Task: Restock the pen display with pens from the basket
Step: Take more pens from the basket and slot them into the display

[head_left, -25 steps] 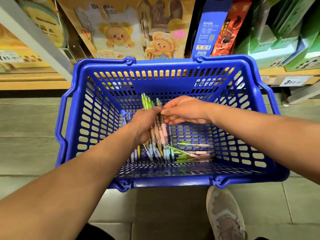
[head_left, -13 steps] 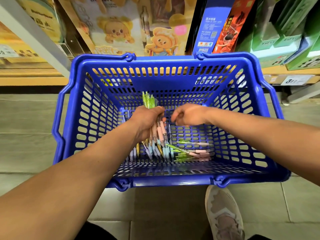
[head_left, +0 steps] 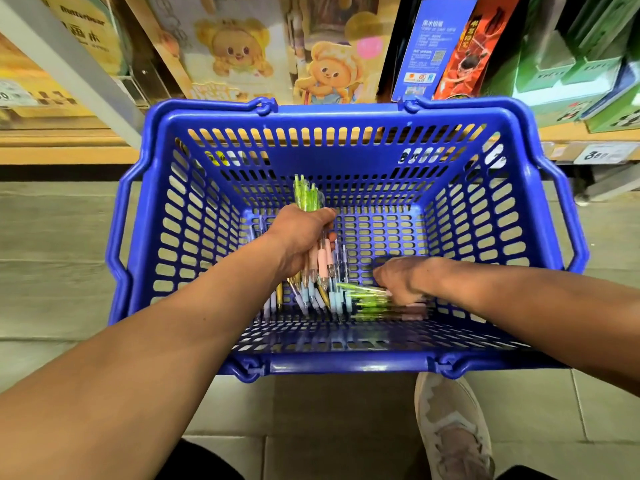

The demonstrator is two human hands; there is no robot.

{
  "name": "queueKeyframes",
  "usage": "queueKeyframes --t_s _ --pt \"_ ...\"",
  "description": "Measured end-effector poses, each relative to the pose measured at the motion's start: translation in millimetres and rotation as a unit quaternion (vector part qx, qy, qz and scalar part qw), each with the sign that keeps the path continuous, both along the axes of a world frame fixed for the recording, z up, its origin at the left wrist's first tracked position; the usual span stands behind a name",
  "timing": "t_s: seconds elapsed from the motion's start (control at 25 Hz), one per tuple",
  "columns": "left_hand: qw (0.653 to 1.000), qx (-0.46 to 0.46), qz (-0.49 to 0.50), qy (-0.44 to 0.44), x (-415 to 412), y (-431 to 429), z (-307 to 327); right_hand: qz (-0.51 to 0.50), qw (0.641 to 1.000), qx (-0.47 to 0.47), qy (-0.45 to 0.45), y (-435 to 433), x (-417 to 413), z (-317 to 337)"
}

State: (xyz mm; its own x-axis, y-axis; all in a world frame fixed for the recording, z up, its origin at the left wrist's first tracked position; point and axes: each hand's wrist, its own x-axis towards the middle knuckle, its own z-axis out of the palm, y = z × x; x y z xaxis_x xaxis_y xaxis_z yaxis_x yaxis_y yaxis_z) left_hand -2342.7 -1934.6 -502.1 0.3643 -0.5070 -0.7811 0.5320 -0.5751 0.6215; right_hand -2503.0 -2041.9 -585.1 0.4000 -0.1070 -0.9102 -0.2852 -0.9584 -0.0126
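Note:
A blue plastic basket stands on the floor in front of a shelf. Inside it, my left hand grips a bundle of pens with green, pink, blue and yellow barrels, held upright. My right hand reaches down to the basket floor and its fingers are on a small pile of loose green and pink pens. That hand is blurred, so the fingers' hold on the pens is unclear.
Wooden shelves behind the basket carry cartoon-bear boxes, a blue and a red pack and green boxes. My shoe rests on the tiled floor just in front of the basket.
My right hand left the bundle in my left hand and dropped down and right to the loose pens on the basket floor. My left hand kept holding its bundle.

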Motion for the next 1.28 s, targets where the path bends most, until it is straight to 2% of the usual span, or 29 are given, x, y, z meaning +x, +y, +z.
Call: queueKeyframes --t_s 0.16,0.36,0.56,0.76,0.88,1.0,1.08,1.16,1.2,1.28 --pt "1.000 0.004 -0.001 -0.006 3.8 3.0 -1.2 0.025 1.000 -0.002 -0.011 -4.6 4.0 4.1" --pt "1.000 0.006 -0.009 -0.015 5.9 2.5 -3.6 -0.111 0.993 0.021 -0.041 -29.4 17.2 27.8" --pt "1.000 0.003 0.020 -0.022 8.3 -12.4 -8.2 -0.271 0.936 0.055 -0.216 -63.6 24.2 82.8" --pt "0.996 -0.031 0.076 -0.019 15.9 -29.9 -4.5 -0.489 0.832 0.217 -0.150 -70.7 7.3 107.1" --pt "0.993 -0.034 0.102 -0.040 13.9 -31.5 0.6 -0.595 0.722 0.325 -0.136 -60.9 -4.5 109.6" --pt "0.990 -0.006 0.120 -0.080 -11.6 -14.2 21.1 -0.646 0.635 0.408 -0.112 -45.9 -15.1 122.6" --pt "0.990 -0.035 0.130 -0.048 -36.3 4.6 50.9 -0.677 0.573 0.449 -0.105 -32.9 -27.9 142.3" --pt "0.987 -0.056 0.147 0.036 -57.2 21.8 98.2 -0.705 0.523 0.468 -0.107 -17.0 -37.9 174.5" --pt "0.983 -0.057 0.157 0.073 -64.9 28.3 125.7 -0.712 0.508 0.472 -0.111 -8.8 -40.8 195.7" --pt "0.978 -0.063 0.161 0.112 -76.3 35.4 176.7 -0.705 0.505 0.481 -0.130 4.3 -42.8 238.4"
